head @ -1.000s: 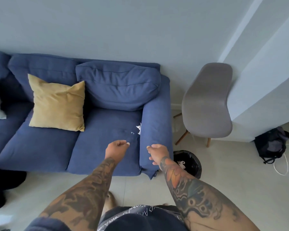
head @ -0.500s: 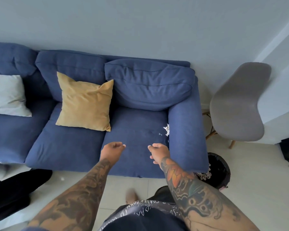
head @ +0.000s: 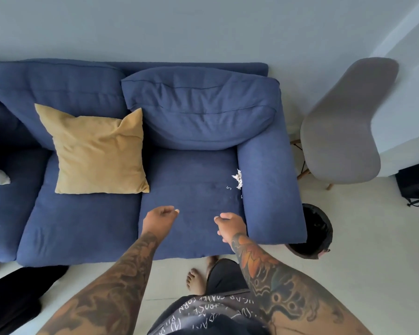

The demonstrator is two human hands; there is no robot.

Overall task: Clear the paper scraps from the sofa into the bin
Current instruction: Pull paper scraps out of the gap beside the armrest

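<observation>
1. Neither grip holds anything: our left hand (head: 159, 217) and right hand (head: 230, 226) hover over the seat, fingers loosely curled.
2. Paper scraps (head: 237, 180) lie bunched where seat meets armrest on the sofa (head: 82, 226).
3. Our bin (head: 319, 228) stands beside that armrest, probably so each handful travels little.

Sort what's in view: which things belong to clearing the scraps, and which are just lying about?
Job: paper scraps on the sofa seat by the armrest; black bin on the floor beside it; left hand, right hand, both empty.

Lying about: yellow cushion, grey chair, black bag.
</observation>
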